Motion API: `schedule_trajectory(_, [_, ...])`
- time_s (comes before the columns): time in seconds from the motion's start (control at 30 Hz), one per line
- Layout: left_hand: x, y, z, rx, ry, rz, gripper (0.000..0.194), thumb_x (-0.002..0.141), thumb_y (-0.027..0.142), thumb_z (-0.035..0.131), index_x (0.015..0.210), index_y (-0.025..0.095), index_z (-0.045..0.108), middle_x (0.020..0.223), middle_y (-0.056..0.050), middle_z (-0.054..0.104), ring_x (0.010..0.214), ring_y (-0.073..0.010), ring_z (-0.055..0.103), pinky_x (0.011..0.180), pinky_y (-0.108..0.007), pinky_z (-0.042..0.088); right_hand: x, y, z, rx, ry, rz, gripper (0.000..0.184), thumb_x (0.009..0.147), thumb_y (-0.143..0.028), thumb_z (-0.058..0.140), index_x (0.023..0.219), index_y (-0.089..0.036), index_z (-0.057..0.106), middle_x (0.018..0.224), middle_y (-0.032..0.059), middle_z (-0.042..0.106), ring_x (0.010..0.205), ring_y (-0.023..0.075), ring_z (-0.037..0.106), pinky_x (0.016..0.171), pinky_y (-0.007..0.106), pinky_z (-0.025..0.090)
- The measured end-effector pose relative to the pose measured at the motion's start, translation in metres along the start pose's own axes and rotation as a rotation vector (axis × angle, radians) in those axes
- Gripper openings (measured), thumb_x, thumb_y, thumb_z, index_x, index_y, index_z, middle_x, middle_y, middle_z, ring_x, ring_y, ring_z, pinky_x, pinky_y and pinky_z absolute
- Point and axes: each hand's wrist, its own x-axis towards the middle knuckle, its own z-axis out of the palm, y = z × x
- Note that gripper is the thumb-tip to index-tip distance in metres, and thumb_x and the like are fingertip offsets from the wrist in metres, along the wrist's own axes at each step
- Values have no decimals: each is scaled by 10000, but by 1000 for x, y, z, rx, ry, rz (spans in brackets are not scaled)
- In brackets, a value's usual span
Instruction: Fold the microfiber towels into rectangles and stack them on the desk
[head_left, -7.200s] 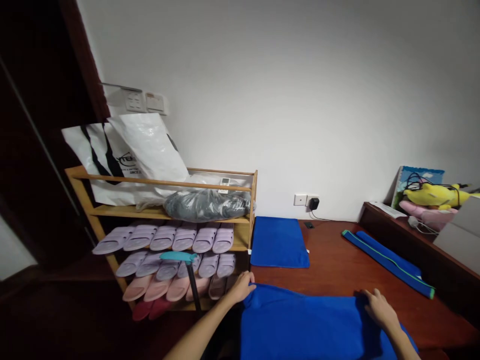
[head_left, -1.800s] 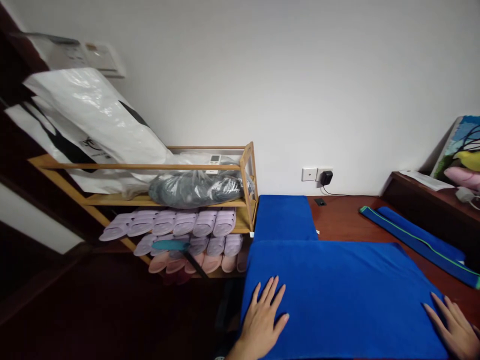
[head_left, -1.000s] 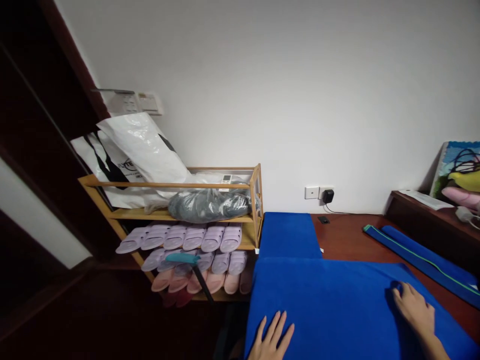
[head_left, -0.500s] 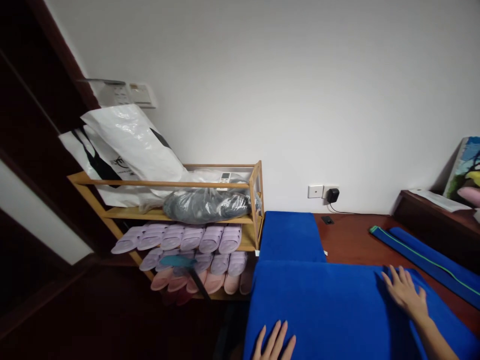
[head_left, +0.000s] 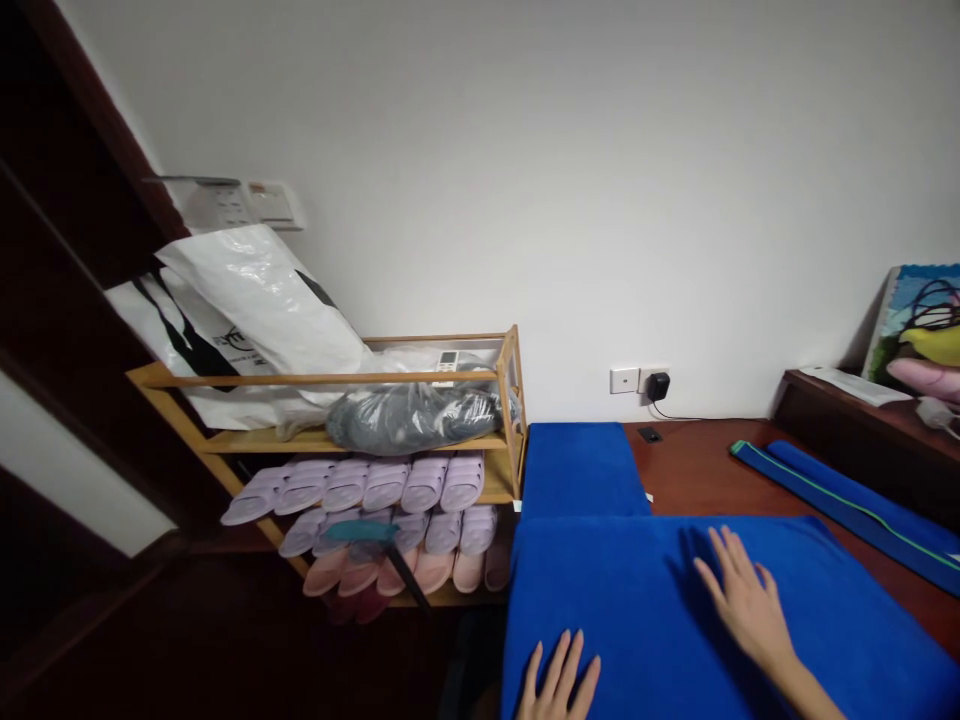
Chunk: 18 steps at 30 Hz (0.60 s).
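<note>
A large blue cloth (head_left: 637, 610) lies spread over the front of the reddish-brown desk. My left hand (head_left: 559, 685) rests on its near left part, fingers stretched and apart, the wrist cut off by the lower edge. Over the cloth's right half is my right hand (head_left: 742, 595), fingers extended, holding nothing; a shadow falls beside it, and I cannot tell whether it touches the fabric. Behind, against the wall, lies a smaller folded blue cloth (head_left: 581, 468), its front edge covered by or meeting the large one. A small white tag sticks out at its right.
To the left stands a wooden shoe rack (head_left: 360, 440) with several lilac and pink slippers, white bags (head_left: 255, 310) and a plastic-wrapped bundle (head_left: 420, 415). Long blue strips with green edging (head_left: 847, 500) lie at the desk's right. A black plug (head_left: 658, 387) sits in the wall socket.
The large cloth, bunched earlier, now lies spread flat. My right hand has swept from the cloth's right edge leftward toward its middle. My left hand, earlier at a corner, now lies flat.
</note>
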Motion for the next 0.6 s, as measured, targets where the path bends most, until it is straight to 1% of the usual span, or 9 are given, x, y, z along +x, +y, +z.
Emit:
schedule_trajectory(0.07, [4, -7, -11, -48, -40, 72, 524, 910, 461, 433, 1405, 318, 338, 1388, -7, 470, 1259, -195, 455, 1053, -359, 378, -32, -21, 1, -9, -82, -82, 722, 846, -655, 238, 1456, -276, 170, 1531, 35, 212, 1407, 212, 157, 1108, 507, 211])
schedule_trajectory(0.13, [7, -13, -23, -141, -80, 149, 602, 885, 509, 452, 1423, 281, 308, 1414, -28, 435, 1257, -209, 458, 1013, -343, 426, -56, -32, 5, -7, -155, -95, 708, 849, -653, 254, 1451, -289, 180, 1524, 36, 231, 1401, 233, 176, 1101, 530, 222])
schedule_trajectory(0.2, [8, -17, -34, -280, -103, 129, 587, 869, 516, 477, 1398, 289, 361, 1415, -23, 439, 1254, -224, 461, 994, -351, 452, -68, -35, 8, 4, -193, -86, 698, 856, -644, 245, 1449, -278, 190, 1520, 47, 238, 1397, 244, 184, 1092, 536, 243])
schedule_trajectory(0.27, [7, -20, -42, -452, -85, -46, 430, 889, 452, 466, 1298, 323, 500, 1376, -4, 495, 1239, -217, 479, 988, -347, 463, -70, -34, 6, 6, -195, -74, 706, 858, -643, 245, 1446, -255, 207, 1520, 64, 234, 1397, 244, 183, 1092, 526, 250])
schedule_trajectory(0.33, [5, -26, -47, -624, -38, -351, 342, 918, 401, 409, 1204, 328, 581, 1359, -3, 516, 1247, -206, 470, 1004, -344, 449, -70, -34, 1, -3, -169, -69, 726, 847, -657, 266, 1439, -238, 242, 1518, 79, 232, 1397, 246, 180, 1098, 520, 241])
schedule_trajectory(0.4, [2, -34, -47, -753, 1, -674, 394, 928, 425, 358, 1266, 311, 524, 1441, -13, 414, 1315, -211, 379, 1055, -371, 389, -73, -36, -7, -2, -145, -74, 733, 837, -666, 288, 1436, -245, 250, 1521, 76, 221, 1399, 246, 172, 1101, 521, 235])
schedule_trajectory(0.47, [-4, -43, -41, -849, -31, -902, 517, 905, 487, 368, 1381, 287, 374, 1529, -21, 234, 1380, -227, 239, 1100, -402, 305, -81, -41, -14, 23, -144, -78, 718, 839, -661, 293, 1439, -271, 230, 1527, 57, 202, 1400, 241, 168, 1100, 523, 239])
schedule_trajectory(0.53, [-13, -49, -31, -989, -133, -962, 659, 861, 530, 427, 1436, 257, 254, 1548, -44, 162, 1391, -233, 194, 1110, -386, 271, -93, -46, -19, 62, -179, -74, 689, 848, -648, 287, 1439, -300, 215, 1530, 38, 191, 1398, 238, 178, 1098, 523, 247])
schedule_trajectory(0.6, [-21, -53, -18, -1179, -211, -929, 757, 820, 537, 492, 1449, 228, 204, 1529, -76, 225, 1369, -227, 265, 1090, -345, 302, -103, -51, -21, 104, -247, -82, 655, 860, -633, 273, 1436, -332, 200, 1528, 17, 198, 1393, 234, 193, 1097, 522, 253])
